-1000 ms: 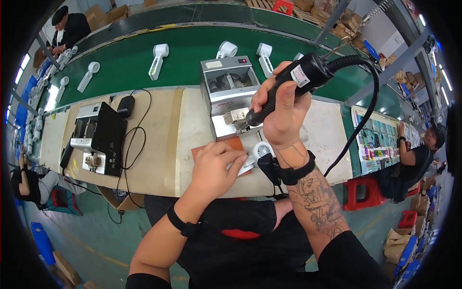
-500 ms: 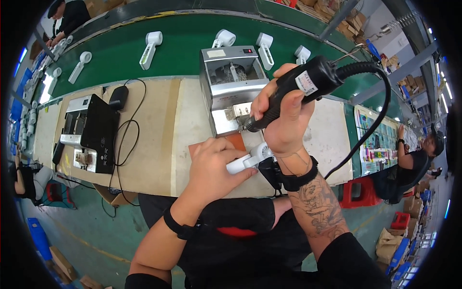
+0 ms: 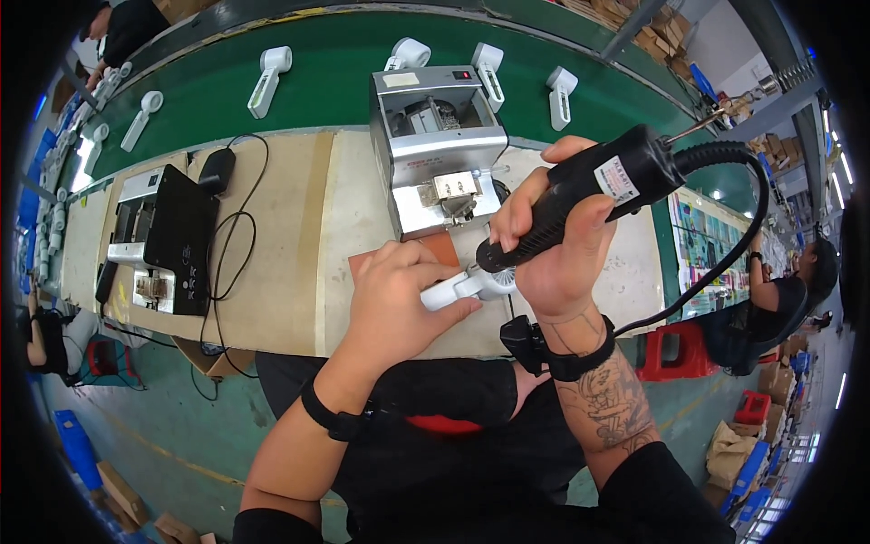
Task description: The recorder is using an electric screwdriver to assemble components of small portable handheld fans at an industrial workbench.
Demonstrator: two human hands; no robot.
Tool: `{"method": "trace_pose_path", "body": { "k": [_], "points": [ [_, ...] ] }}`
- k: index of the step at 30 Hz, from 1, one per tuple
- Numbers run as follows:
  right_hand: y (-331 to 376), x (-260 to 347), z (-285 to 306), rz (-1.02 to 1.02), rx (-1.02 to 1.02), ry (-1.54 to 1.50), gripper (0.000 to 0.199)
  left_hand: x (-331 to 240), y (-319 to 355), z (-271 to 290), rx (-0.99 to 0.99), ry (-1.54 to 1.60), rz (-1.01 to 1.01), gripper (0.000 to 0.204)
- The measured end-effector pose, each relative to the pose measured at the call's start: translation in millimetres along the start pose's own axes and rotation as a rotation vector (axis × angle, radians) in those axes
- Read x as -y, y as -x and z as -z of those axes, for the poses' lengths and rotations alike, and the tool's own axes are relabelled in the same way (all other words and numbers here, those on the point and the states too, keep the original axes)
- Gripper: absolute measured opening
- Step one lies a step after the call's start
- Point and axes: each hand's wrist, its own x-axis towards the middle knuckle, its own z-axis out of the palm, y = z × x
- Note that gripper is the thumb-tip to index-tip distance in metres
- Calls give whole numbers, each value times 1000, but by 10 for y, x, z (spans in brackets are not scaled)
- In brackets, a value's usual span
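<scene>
Green conveyor belt (image 3: 317,54) runs across twelve o'clock, carrying several white plastic handheld units of the same kind. Pale wooden workbench (image 3: 281,245) lies below it. Grey metal screw-feeder box (image 3: 439,145) stands on the bench at twelve o'clock from my hands; a black flat device with trailing cables (image 3: 177,240) sits at nine o'clock.

My right hand (image 3: 557,245) is wrapped tight around a black corded electric screwdriver (image 3: 589,195), its tip angled down at seven o'clock onto the work. My left hand (image 3: 403,299) is closed on a white plastic handheld casing (image 3: 467,286), pinning it to a brown pad (image 3: 444,249) at the bench's near edge.

Judgement: keep the bit square to the screw seat and the casing pressed flat, or the bit may slip.

Against half a second ago, hands and driver keep the same grip; the view sits closer over the feeder.
</scene>
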Motion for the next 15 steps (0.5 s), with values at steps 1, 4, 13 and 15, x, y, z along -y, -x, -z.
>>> {"method": "trace_pose_path", "body": {
  "k": [1,4,13,15],
  "points": [
    [8,1,-1,0,-1,0,68,1,1,-5,-2,6,4,33],
    [30,-1,-9,-4,-4,0,69,-6,-2,0,-1,-1,9,33],
    [142,-143,-28,-46,-47,-25,74,-5,-32,-18,-55,-16,-34,32],
    [165,-136,-13,-65,-5,-52,74,-12,-37,-6,-48,-24,-45,32]
  ]
}}
